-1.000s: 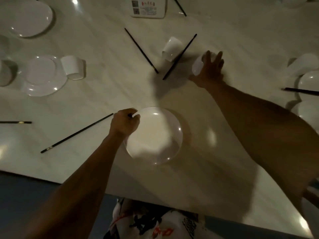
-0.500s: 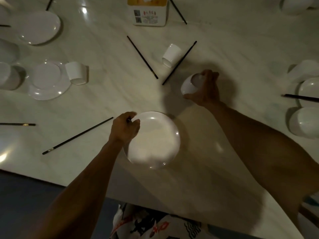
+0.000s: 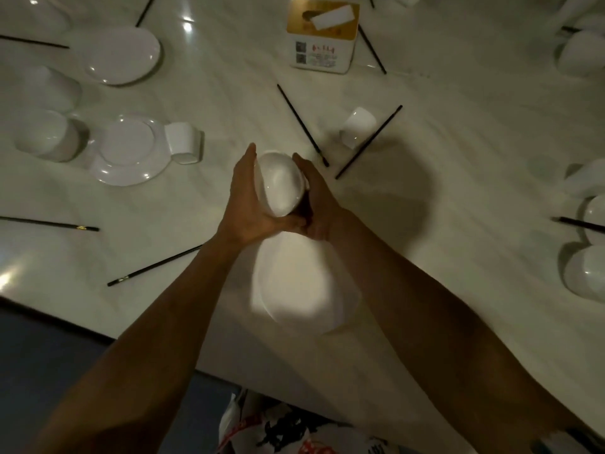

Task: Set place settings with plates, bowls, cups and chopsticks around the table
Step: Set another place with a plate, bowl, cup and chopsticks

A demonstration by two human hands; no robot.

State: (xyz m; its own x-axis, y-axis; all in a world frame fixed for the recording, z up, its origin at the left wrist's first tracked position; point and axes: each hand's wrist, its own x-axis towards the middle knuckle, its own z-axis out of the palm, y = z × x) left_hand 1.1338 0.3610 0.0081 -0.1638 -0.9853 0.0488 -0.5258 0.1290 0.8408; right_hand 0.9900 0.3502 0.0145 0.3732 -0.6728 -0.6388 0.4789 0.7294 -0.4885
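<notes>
A white bowl [image 3: 281, 181] is held tilted on its side between both hands, just above the far rim of a white plate [image 3: 301, 286] that lies near the table's front edge. My left hand [image 3: 247, 198] cups the bowl's left side, thumb wrapped under it. My right hand [image 3: 319, 201] grips its right side. A white cup [image 3: 358, 126] lies tipped over beyond the hands, between two black chopsticks [image 3: 302, 124] [image 3: 368, 142]. Another chopstick [image 3: 154, 265] lies left of the plate.
At the left, a plate [image 3: 127, 152] has a cup [image 3: 183, 142] on its side leaning on its rim, with bowls [image 3: 45, 136] beside it and another plate [image 3: 121, 55] farther back. A tissue box [image 3: 322, 37] stands at the back. More bowls [image 3: 586, 273] sit at the right edge.
My right hand brought the bowl from the right back toward the plate. My left hand let go of the plate's rim and rose to take the bowl's left side.
</notes>
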